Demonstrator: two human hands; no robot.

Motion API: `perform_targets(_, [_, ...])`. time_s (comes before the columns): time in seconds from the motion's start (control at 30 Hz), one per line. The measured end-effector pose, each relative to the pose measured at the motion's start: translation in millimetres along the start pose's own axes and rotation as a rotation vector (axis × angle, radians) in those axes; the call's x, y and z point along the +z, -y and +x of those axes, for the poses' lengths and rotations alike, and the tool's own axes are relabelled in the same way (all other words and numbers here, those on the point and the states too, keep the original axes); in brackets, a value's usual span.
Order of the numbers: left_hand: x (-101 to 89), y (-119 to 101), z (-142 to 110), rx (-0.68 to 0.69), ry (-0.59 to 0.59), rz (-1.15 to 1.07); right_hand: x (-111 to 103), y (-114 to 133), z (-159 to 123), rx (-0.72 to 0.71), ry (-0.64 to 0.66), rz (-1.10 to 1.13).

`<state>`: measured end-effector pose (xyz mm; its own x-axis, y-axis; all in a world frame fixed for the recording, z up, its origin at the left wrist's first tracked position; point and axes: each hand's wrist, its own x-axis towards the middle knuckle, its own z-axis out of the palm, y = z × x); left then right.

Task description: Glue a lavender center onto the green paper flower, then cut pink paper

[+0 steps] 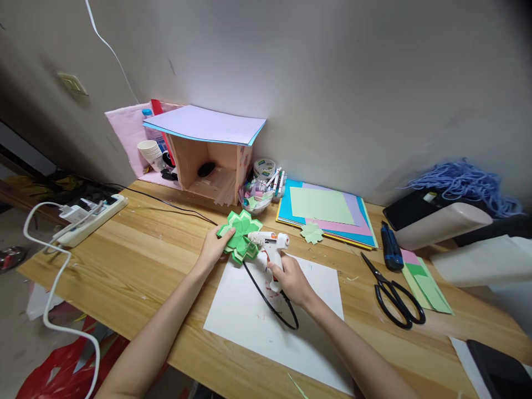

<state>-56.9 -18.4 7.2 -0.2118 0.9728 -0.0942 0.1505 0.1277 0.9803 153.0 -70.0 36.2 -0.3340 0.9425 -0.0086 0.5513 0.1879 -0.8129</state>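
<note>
My left hand pinches the left edge of a layered green paper flower, its thumb lying on the petals. Wrapped round the handle of a white hot glue gun is my right hand. The gun's nozzle points left at the middle of the flower; whether it touches cannot be made out. A black cord loops below the gun over a white sheet of paper. Right of the gun, a single pale green paper flower layer lies on the wooden table.
Behind stands an open box under a lilac sheet, beside a bowl of scraps. Stacked coloured paper lies at the back. To the right are scissors and a utility knife. A power strip sits at left.
</note>
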Motion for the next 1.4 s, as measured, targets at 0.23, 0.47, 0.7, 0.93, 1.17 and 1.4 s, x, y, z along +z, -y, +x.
perform_targets(0.23, [-0.5, -1.6, 0.0, -0.009, -0.012, -0.001, -1.7, -1.4, 0.9, 0.012, -0.028, 0.008])
perform_targets(0.47, [-0.1, -4.8, -1.8, -0.014, -0.022, 0.008, -3.4, -0.9, 1.2, 0.05, -0.017, -0.03])
perform_targets(0.7, [0.8, -3.1, -0.7, -0.015, -0.008, -0.003, -7.1, 5.1, 0.0, -0.019, -0.03, -0.013])
perform_targets(0.93, [2.1, 0.1, -0.7, -0.022, 0.021, -0.018, -4.1, 1.9, 1.2, -0.011, -0.033, -0.042])
perform_targets(1.17, [2.7, 3.7, -0.1, -0.017, 0.047, -0.011, -4.3, 3.5, 1.0, 0.008, 0.0, -0.03])
perform_targets(1.4, [1.0, 0.3, -0.3, -0.012, 0.023, -0.003, -4.6, 4.7, -0.5, 0.011, 0.007, -0.029])
